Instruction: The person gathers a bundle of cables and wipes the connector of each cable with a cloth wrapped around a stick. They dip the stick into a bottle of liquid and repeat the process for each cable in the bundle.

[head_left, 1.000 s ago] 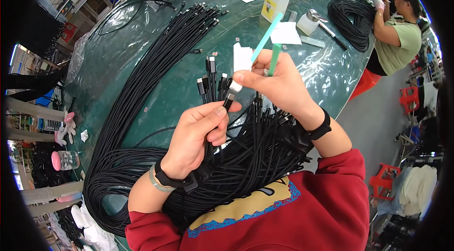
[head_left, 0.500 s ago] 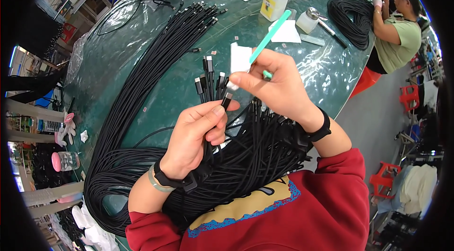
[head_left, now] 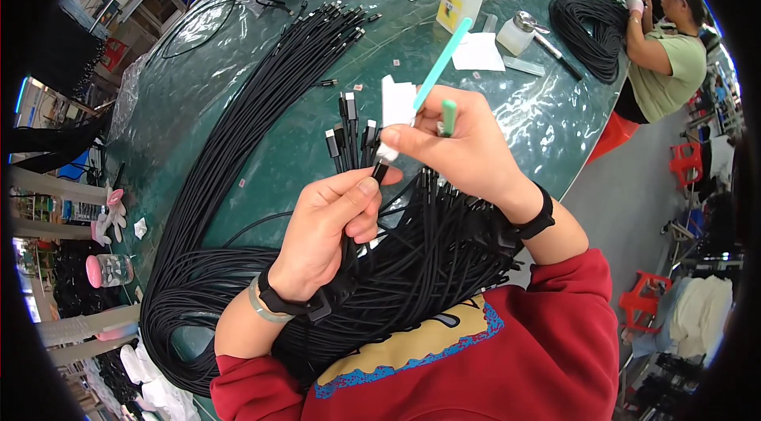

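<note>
My left hand [head_left: 333,211] pinches a black USB cable [head_left: 381,173] by its plug, between thumb and forefinger. Several more black plugs [head_left: 350,110] with metal tips stick up behind those fingers. In my right hand [head_left: 464,135] is a folded white wipe [head_left: 398,106], pressed between thumb and fingers; its lower end touches the tip of the held plug. A light-green plastic stick [head_left: 444,63] slants up from the same hand, and a second green end [head_left: 449,117] pokes out between the fingers. Whether both belong to one piece I cannot tell.
A long bundle of black cables [head_left: 230,135] curves along the left of the green table [head_left: 507,132]; more cables [head_left: 396,286] heap under my forearms. Bottles [head_left: 461,2] [head_left: 518,34] and white paper [head_left: 479,52] stand or lie beyond. At right, a person [head_left: 670,48] works beside coiled cable [head_left: 585,31].
My right hand has come slightly down and left, bringing the wipe onto the plug's tip. The green stick has shifted with it. My left hand has hardly moved.
</note>
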### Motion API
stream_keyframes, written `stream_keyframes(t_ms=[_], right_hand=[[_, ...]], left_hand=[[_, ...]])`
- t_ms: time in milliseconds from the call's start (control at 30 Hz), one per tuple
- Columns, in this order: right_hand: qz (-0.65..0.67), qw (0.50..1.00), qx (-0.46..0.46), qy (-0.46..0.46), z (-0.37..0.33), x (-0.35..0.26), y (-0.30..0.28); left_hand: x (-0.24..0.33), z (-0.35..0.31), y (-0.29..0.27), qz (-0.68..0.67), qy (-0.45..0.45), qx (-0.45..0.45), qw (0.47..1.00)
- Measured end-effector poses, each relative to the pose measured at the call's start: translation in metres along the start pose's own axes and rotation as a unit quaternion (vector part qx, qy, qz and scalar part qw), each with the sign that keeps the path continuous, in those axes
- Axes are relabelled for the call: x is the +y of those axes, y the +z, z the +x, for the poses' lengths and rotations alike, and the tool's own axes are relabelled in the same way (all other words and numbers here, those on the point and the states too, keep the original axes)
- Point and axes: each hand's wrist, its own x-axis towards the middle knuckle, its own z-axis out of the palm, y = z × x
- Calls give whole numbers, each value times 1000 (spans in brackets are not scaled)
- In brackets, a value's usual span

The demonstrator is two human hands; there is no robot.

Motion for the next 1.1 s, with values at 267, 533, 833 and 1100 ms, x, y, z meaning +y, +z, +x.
stream_keyframes(t_ms=[267, 533, 833, 1100], right_hand=[[-5, 1000, -9, 13, 0, -8, 0], [53, 998, -6, 24, -2, -9, 2], [4, 999, 41, -1, -9, 1, -16], [62, 996, 37, -51, -7, -6, 1]], left_hand=[[-1, 1, -1, -2, 1, 7, 1000], [0, 0, 0, -5, 6, 15, 1000], [3, 1, -1, 7, 43, 22, 999], [-3, 1, 3, 59, 83, 72, 992]])
